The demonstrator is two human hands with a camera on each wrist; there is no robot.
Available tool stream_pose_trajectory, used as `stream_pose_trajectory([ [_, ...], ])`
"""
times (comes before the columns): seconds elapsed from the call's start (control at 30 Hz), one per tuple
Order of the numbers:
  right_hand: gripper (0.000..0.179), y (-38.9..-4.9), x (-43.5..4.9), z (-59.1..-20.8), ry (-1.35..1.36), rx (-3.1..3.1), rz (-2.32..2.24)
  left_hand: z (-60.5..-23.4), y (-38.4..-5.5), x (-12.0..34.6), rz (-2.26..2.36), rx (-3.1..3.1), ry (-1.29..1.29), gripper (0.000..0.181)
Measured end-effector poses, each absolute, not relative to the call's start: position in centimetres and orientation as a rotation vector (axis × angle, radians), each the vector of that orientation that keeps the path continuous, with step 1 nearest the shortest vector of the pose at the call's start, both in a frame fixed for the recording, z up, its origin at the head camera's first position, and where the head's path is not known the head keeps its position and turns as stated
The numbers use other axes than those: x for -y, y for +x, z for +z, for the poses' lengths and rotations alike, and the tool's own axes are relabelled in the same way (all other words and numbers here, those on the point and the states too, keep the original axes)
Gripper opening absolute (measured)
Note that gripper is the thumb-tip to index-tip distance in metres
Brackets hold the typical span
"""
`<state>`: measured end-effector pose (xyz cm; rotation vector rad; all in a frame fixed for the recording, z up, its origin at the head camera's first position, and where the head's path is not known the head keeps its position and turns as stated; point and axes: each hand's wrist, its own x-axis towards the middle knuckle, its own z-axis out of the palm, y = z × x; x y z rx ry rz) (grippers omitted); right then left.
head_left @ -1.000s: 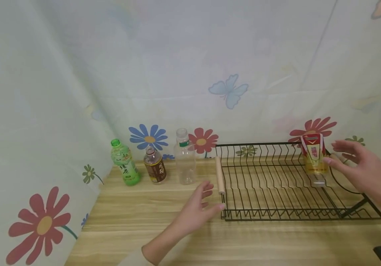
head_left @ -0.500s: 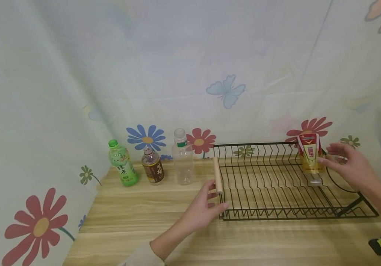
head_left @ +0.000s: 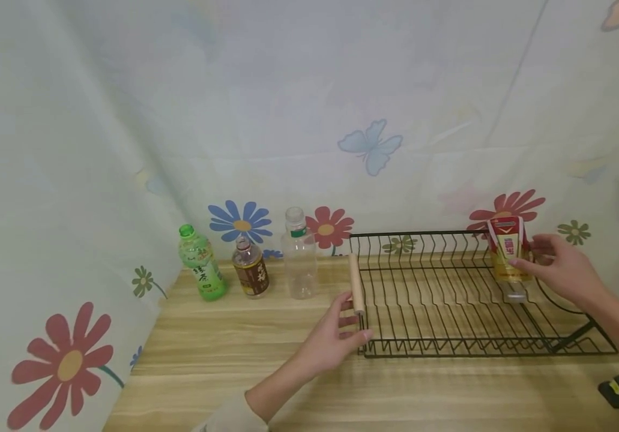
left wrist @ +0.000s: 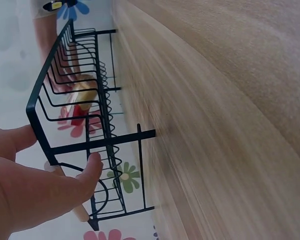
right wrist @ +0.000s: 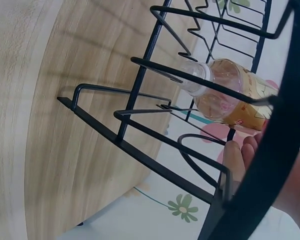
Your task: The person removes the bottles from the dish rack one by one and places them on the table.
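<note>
A black wire dish rack (head_left: 422,303) with a wooden handle (head_left: 356,282) stands on the wooden table. My left hand (head_left: 328,342) grips its left end, thumb at the front corner and fingers beside the handle. The left wrist view shows thumb and fingers on either side of the black end frame. Inside the rack at the right leans a plastic bottle (head_left: 505,246), neck down, with a red and gold label. My right hand (head_left: 565,267) is at that bottle's right side, thumb in front of it. Whether these fingers hold the bottle or the rack's end is hidden.
Left of the rack stand three uncapped bottles: a green one (head_left: 203,270), a brown-labelled one (head_left: 252,273) and a clear one (head_left: 301,264). Behind them hangs a flower-printed curtain (head_left: 287,108). A black strap device (head_left: 618,390) is by the right sleeve.
My left hand has come in slightly to the right onto the rack's end. My right hand has moved left, its thumb now overlapping the bottle. Rack and bottles stay in place.
</note>
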<state>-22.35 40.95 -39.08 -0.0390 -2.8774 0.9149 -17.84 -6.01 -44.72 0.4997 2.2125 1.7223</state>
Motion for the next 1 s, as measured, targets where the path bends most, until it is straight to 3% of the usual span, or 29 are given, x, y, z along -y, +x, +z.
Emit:
stream_pose_trajectory([
  [0.7,0.09,-23.8,-40.8,-39.2,0.011,2.966,0.707,-45.0,-17.7,5.7,1.757,-2.191,0.49,0.084],
  [1.0,0.061,-24.5,-40.2,-39.7,0.041,2.945,0.668,-44.9,-17.6,5.6,1.769,-2.182,0.469,0.087],
])
